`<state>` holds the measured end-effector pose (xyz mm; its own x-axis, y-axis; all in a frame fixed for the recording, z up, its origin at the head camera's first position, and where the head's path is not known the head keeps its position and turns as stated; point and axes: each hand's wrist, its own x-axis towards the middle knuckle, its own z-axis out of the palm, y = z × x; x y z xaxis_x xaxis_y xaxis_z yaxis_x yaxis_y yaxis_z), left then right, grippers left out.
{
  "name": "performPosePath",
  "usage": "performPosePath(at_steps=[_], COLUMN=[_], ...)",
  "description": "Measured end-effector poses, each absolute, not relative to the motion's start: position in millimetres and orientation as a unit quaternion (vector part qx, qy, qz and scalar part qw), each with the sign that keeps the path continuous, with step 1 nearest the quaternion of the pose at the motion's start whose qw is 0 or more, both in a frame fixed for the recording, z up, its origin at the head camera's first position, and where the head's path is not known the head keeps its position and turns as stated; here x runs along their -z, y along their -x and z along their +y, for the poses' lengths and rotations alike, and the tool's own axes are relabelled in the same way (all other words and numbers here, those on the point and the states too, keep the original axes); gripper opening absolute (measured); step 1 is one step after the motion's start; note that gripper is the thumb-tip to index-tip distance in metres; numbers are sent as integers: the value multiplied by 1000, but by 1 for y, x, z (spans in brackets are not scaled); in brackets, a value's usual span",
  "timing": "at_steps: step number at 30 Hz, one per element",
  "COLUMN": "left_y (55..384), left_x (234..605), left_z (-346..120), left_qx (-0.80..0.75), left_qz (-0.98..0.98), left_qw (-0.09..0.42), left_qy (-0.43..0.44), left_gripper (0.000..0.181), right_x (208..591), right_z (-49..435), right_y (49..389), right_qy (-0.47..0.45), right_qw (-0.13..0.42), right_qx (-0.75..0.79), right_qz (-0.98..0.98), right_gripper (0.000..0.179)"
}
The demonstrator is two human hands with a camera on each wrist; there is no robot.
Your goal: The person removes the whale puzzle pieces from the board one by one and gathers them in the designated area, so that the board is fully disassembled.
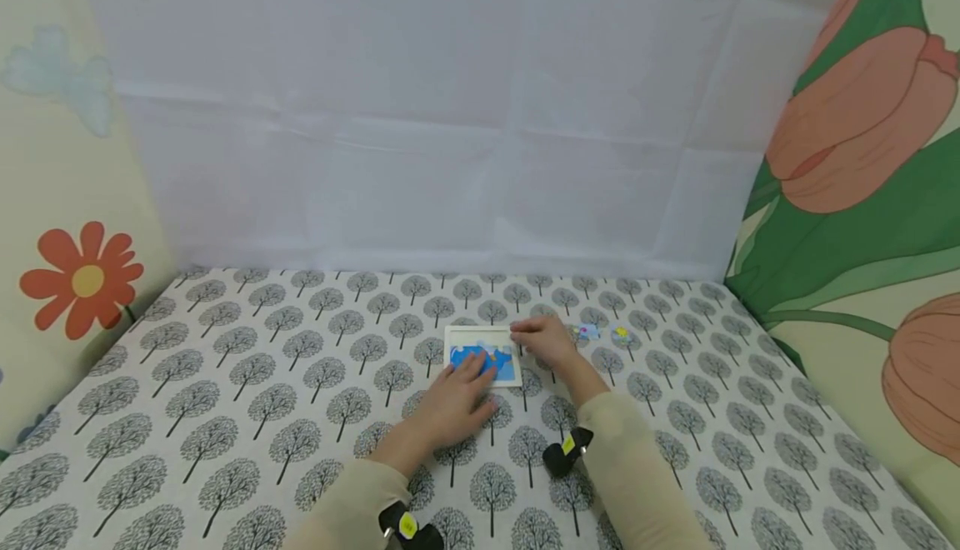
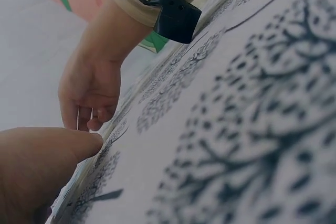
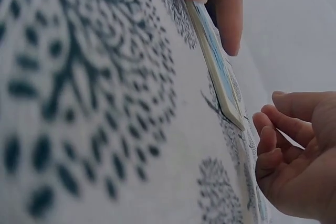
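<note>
at the lower middle of the frame, two arms in cream sleeves (image 1: pixel 348 500) reached over a tablecloth (image 1: pixel 225 417) printed with dark trees. the left hand (image 1: pixel 453 404) lay nearest, its fingers apart and stretched over the lower part of a puzzle board (image 1: pixel 480 328), which was flat on the tablecloth, just below the middle of the frame. the puzzle board looked light and stiff, likely to slide on the fabric if nudged; its raised rim seemed the best place to take hold. that rim was pale and rectangular, around a mostly blue picture with a paler strip along the top. the right hand (image 1: pixel 549 340) was at the upper right corner, fingers bent; whether they were clamped on anything, i could not tell. farther right lay a pale blue piece (image 1: pixel 588 331) and a yellow-marked piece (image 1: pixel 622 334), apart, probably very light and easiest pinched by their edges. behind, a white sheet (image 1: pixel 420 158) filled the upper middle.
</note>
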<state>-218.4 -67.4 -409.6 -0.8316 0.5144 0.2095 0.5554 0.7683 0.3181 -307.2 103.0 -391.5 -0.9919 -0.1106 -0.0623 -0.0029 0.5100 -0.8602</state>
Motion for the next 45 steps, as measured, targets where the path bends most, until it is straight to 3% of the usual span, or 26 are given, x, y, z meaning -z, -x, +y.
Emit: performPosePath(at_steps=[19,45], left_y=[215,214], left_x=[413,413], left_z=[-65,-65], left_qx=[174,178], left_qz=[-941,-941], left_qw=[35,45], left_qy=[289,284], left_gripper=[54,53], right_x=[406,409], right_z=[99,99], right_y=[300,296], right_qy=[39,74], right_qw=[46,42], right_qx=[515,487], right_qz=[855,869], right_gripper=[17,12])
